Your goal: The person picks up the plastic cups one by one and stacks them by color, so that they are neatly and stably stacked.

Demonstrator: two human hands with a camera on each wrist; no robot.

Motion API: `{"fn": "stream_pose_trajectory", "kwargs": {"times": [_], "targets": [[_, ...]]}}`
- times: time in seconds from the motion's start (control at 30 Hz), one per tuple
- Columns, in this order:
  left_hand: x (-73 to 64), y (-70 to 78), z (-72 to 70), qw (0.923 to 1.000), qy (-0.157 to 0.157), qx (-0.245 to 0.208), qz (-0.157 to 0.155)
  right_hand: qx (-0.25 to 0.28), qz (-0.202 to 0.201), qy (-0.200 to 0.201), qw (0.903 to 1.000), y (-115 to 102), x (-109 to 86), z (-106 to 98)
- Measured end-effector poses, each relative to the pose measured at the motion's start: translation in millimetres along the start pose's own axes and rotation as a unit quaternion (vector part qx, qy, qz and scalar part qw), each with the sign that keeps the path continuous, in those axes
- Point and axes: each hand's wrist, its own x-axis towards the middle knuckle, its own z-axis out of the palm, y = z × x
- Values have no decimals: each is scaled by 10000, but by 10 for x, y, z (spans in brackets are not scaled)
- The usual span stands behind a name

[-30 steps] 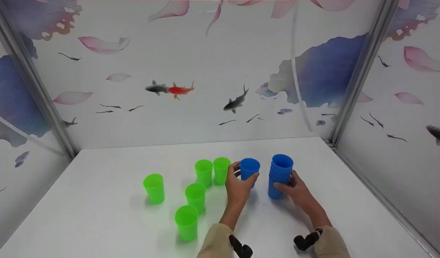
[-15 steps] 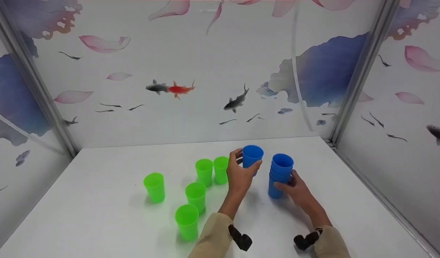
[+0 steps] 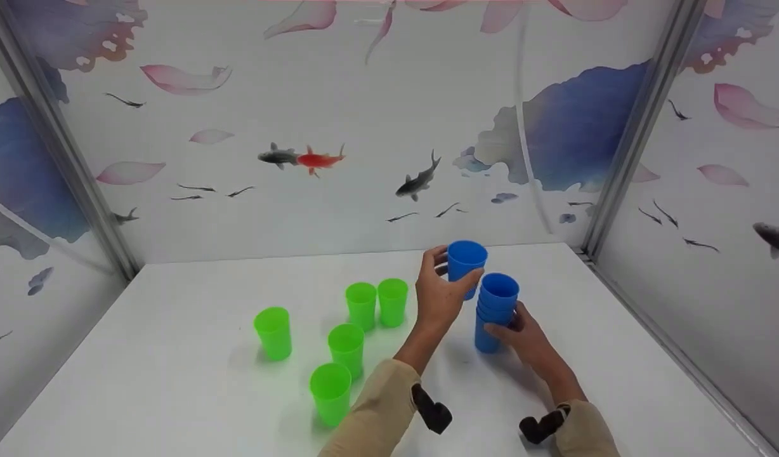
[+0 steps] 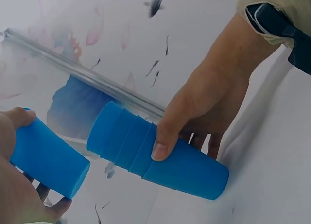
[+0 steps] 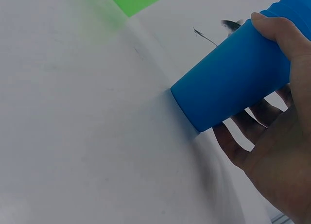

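A single blue cup point(image 3: 464, 270) is gripped by my left hand point(image 3: 439, 295), raised off the table with its mouth upward. Just right of it and lower stands a stack of nested blue cups point(image 3: 496, 311). My right hand point(image 3: 523, 333) grips that stack around its lower part, thumb in front. In the left wrist view the lone blue cup point(image 4: 48, 156) is apart from the stack point(image 4: 160, 156), near its rim end. The right wrist view shows the bottom of the stack point(image 5: 228, 78) at the table surface.
Several green cups stand upright on the white table point(image 3: 174, 381): one apart at left point(image 3: 273, 334), two side by side at the back, two nearer the front, such as the front green cup point(image 3: 331, 395). Printed wall panels point(image 3: 364, 216) enclose the table at the back and sides.
My left hand has lifted the single blue cup and carried it up and to the right, close to the stack's top. The right hand and the stack have stayed in place.
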Motion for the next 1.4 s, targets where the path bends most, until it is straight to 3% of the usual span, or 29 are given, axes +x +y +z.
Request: {"fn": "stream_pose_trajectory", "kwargs": {"times": [0.33, 0.5, 0.87, 1.2, 1.4], "targets": [[22, 280, 185, 9992, -333, 143, 170, -24, 69, -22, 10000, 11, 1, -4], [39, 338, 250, 9977, -637, 192, 100, -81, 122, -9, 9999, 3, -6, -18], [165, 231, 235, 9905, -1354, 204, -71, -70, 16, -22, 10000, 7, 23, -22], [227, 147, 261, 9901, -1388, 72, -193, -124, -51, 12, 9999, 23, 31, -39], [214, 137, 320, 9900, -1401, 158, -75, -122, -31, 23, 9999, 29, 12, -24]]}}
